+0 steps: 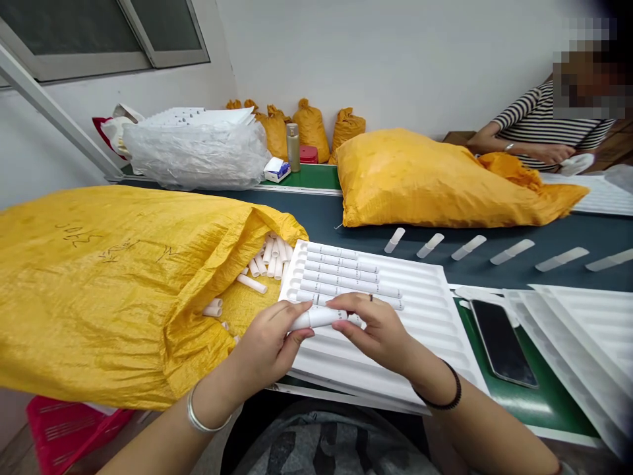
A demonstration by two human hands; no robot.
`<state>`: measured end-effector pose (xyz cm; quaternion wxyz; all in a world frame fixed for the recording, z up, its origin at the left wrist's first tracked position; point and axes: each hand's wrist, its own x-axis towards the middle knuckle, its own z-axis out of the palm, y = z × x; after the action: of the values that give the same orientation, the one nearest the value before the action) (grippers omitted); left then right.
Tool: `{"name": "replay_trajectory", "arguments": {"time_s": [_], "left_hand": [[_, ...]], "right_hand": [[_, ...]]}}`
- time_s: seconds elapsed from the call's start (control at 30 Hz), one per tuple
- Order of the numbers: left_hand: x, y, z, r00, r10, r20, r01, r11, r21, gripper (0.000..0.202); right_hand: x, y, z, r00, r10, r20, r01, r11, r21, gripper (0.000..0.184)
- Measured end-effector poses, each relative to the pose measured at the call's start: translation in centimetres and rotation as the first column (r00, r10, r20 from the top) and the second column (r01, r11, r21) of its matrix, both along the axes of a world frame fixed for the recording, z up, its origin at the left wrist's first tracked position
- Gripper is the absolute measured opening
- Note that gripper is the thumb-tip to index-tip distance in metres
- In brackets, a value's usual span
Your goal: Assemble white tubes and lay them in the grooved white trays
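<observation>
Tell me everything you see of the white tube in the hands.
The white tube is cylindrical and smooth, plastic-looking, with a joint line towards its left end and dark print too small to read. It lies roughly crosswise above the white tray, pinched by the left hand and right hand, which partly hide it.

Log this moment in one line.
left hand: grips white tube | right hand: grips same tube | below: white tray with printed tubes | beside: open yellow sack, loose tubes at mouth
</observation>
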<state>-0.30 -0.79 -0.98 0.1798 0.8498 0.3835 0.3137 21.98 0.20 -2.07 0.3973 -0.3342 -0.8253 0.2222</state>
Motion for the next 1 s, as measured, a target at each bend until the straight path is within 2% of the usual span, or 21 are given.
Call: {"name": "replay_trajectory", "arguments": {"time_s": [0.07, 0.1, 0.17, 0.23, 0.33, 0.4, 0.47, 0.57, 0.67, 0.73, 0.8, 0.9, 1.0], "left_hand": [[-0.5, 0.5, -1.3, 0.996, 0.012, -0.089, -0.014, 1.000, -0.020, 0.040], [-1.0, 1.0, -2.0, 0.990, 0.030, -0.137, -0.034, 0.999, -0.024, 0.046], [-2.6, 2.3, -3.0, 0.972, 0.111, -0.209, -0.119, 0.993, -0.024, 0.055], [-4.7, 3.9, -3.6, 0.940, 0.234, -0.249, -0.246, 0.969, -0.020, 0.052], [-8.0, 6.4, -3.7, 0.874, 0.367, -0.318, -0.389, 0.921, -0.008, 0.039], [-9.5, 7.8, -4.0, 0.853, 0.376, -0.361, -0.404, 0.915, -0.003, 0.034], [-10.3, 8.8, -4.7, 0.851, 0.351, -0.390, -0.387, 0.922, -0.013, 0.032], [-10.7, 9.9, -6.4, 0.848, 0.313, -0.427, -0.365, 0.930, -0.043, 0.031], [-10.7, 10.5, -8.3, 0.847, 0.289, -0.447, -0.361, 0.929, -0.084, 0.032], [-10.6, 10.9, -8.9, 0.859, 0.261, -0.440, -0.342, 0.933, -0.115, 0.028], [-10.1, 11.2, -8.7, 0.885, 0.222, -0.409, -0.302, 0.943, -0.142, 0.023], [-8.8, 11.1, -7.4, 0.933, 0.176, -0.315, -0.233, 0.960, -0.155, 0.022], [-7.3, 10.2, -5.5, 0.965, 0.178, -0.192, -0.205, 0.970, -0.132, 0.022]], "right_hand": [[-0.5, 1.3, -0.8, 0.968, -0.008, 0.251, -0.007, 0.998, 0.059, 0.023], [-0.6, 2.5, -1.3, 0.926, -0.059, 0.372, 0.036, 0.997, 0.067, 0.020], [-0.4, 5.7, -2.2, 0.824, -0.227, 0.520, 0.224, 0.972, 0.069, 0.016], [0.6, 9.7, -2.7, 0.736, -0.397, 0.548, 0.441, 0.896, 0.057, 0.022], [3.3, 15.5, -3.3, 0.621, -0.548, 0.561, 0.654, 0.756, 0.016, 0.029], [4.9, 18.2, -3.8, 0.557, -0.553, 0.620, 0.738, 0.672, -0.063, 0.026], [6.0, 19.8, -4.5, 0.528, -0.494, 0.691, 0.777, 0.610, -0.158, 0.024], [6.8, 20.6, -5.2, 0.509, -0.416, 0.753, 0.805, 0.539, -0.247, 0.027], [7.5, 20.2, -4.8, 0.471, -0.438, 0.766, 0.839, 0.491, -0.235, 0.032], [7.8, 19.6, -4.3, 0.457, -0.492, 0.741, 0.846, 0.497, -0.192, 0.033], [7.6, 18.9, -4.1, 0.500, -0.514, 0.697, 0.813, 0.556, -0.173, 0.026], [6.6, 18.1, -4.6, 0.626, -0.444, 0.641, 0.702, 0.679, -0.215, 0.013], [5.6, 17.4, -5.1, 0.700, -0.407, 0.587, 0.625, 0.747, -0.227, 0.018]]}}
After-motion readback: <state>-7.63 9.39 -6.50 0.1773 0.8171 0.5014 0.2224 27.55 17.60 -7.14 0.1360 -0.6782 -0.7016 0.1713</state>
